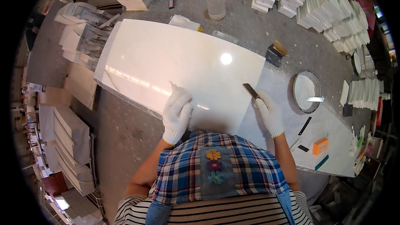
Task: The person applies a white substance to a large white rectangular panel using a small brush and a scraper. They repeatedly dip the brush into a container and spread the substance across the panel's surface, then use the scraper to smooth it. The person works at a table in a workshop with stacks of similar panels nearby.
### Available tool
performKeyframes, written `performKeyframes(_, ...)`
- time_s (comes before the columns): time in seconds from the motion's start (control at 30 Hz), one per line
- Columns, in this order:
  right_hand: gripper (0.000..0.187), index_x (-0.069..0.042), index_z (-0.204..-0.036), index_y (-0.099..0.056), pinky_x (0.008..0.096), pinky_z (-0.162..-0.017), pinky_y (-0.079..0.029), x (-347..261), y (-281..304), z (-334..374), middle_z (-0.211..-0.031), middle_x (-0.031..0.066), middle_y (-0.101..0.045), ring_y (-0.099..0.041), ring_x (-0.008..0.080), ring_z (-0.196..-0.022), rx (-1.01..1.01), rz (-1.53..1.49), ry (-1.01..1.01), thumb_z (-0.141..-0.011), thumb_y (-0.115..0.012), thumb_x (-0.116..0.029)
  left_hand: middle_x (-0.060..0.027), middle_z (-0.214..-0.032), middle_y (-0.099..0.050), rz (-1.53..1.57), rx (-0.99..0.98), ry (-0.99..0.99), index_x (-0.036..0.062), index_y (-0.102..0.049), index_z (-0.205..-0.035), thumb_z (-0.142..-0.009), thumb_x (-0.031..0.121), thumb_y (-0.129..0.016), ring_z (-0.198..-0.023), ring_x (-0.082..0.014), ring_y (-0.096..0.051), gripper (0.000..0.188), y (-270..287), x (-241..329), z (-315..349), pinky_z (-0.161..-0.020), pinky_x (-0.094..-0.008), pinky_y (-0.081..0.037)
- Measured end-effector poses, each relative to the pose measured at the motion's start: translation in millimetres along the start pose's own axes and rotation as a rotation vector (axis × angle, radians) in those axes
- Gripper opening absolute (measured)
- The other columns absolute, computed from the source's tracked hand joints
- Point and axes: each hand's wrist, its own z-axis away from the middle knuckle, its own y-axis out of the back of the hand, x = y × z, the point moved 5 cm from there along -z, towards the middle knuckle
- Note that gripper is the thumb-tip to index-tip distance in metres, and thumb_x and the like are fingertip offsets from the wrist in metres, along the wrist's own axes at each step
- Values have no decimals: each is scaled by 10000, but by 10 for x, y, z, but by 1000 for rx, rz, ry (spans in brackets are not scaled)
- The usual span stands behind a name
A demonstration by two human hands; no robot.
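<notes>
A large glossy white slab (183,54) lies in front of me on the worktable. My left hand (177,114), in a white knit glove, rests over the slab's near edge with its fingers curled. A pale pointed bit pokes out ahead of these fingers; whether it is glove tip, cloth or reflection is unclear. In my gloved right hand (270,112) is a thin dark flat strip (251,91), like a scraper blade, pinched between thumb and fingers. Its far end reaches over the slab's right side.
To the right are a round dish of white paste (306,91) with a metal blade, an orange block (320,146), a black strip (305,126) and a green strip (321,162). A clear bottle (216,0) stands beyond the slab. Stacked white tiles (325,8) line the far right.
</notes>
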Motion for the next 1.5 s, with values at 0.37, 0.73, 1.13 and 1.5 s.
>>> performKeyframes(0.37,390,-132,-1423,-695,402,-904,-568,-167,-96,-232,-1198,199,-748,-742,359,-1038,38,322,234,-1051,-647,-242,-213,-1029,-650,-358,107,-473,-46,-688,-1078,-767,-22,-723,-913,-432,-647,314,-40,-121,-125,-786,-482,-550)
performKeyframes(0.73,436,-98,-1466,-653,403,-891,-576,-234,1,-346,-1199,167,-774,-756,300,-995,-52,233,191,-1066,-648,-273,-197,-971,-630,-377,47,-444,-25,-690,-1059,-749,-1,-735,-849,-412,-643,314,-52,-148,-161,-729,-478,-550)
performKeyframes(1.13,323,23,-1300,-604,342,-1041,-496,-429,-490,-529,-1212,109,-707,-666,175,-1110,-141,-430,59,-1117,-562,-240,-236,-1001,-618,-405,57,-459,-55,-674,-1068,-746,0,-719,-850,-422,-618,330,-66,-193,-147,-745,-485,-527)
performKeyframes(1.5,297,-42,-1232,-696,384,-904,-543,-94,19,-121,-1041,151,-747,-714,254,-961,79,-10,-67,-1094,-588,-282,-229,-999,-624,-402,63,-477,-55,-673,-1076,-727,-24,-710,-864,-423,-623,352,-63,-222,-129,-744,-482,-529)
